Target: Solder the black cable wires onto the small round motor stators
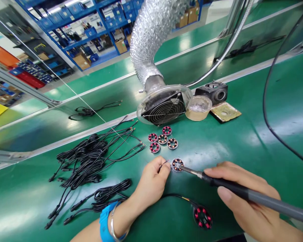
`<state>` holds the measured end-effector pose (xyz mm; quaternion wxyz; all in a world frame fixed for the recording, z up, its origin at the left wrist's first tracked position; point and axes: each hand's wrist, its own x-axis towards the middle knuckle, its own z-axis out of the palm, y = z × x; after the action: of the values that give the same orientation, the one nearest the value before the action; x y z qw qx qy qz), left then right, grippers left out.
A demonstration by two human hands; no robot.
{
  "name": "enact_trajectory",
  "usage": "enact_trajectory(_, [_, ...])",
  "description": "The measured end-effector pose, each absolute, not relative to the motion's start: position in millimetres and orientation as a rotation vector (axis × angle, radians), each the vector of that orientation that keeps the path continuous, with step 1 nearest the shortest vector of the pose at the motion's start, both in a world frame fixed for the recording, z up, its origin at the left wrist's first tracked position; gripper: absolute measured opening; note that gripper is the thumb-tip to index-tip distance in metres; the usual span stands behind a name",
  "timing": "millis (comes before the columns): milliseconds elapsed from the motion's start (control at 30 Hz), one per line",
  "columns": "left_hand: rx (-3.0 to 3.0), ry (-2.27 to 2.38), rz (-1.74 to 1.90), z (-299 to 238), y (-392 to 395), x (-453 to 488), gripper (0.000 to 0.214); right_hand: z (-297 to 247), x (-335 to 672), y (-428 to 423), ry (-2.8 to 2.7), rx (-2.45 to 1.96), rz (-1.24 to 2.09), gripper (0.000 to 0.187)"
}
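My right hand (249, 195) grips a soldering iron (232, 190) by its dark handle, with the tip pointing left. That tip touches or hovers just over a small ring-shaped motor stator (178, 165) with copper windings; I cannot tell which. At the stator's left edge, my left hand (155, 174) is closed in a pinch on a thin dark wire (164, 163), mostly hidden by the fingers. Below, a stator with red windings (202, 217) lies joined to a black cable (175, 195) that passes under my left wrist.
Several loose stators (162, 139) lie beyond my hands, below a fume extractor (164, 107) on a foil duct (148, 40). Bundled black cables (88, 158) cover the left. A round tape roll (198, 109), a soldering-iron stand (214, 91) and a sponge tray (226, 112) sit at the back.
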<state>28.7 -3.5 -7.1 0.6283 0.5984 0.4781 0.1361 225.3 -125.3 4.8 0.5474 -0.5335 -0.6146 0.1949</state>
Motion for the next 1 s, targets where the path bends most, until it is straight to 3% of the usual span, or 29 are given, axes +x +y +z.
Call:
enact_trajectory(533, [1.452, 1.121, 0.291, -2, -5, 30, 0.031, 5, 214, -119, -1.370, -1.234, 0.565, 0.024])
enact_trajectory(1000, [1.469, 1.119, 0.272, -2, -4, 29, 0.031, 4, 213, -123, -1.481, -1.209, 0.454, 0.030])
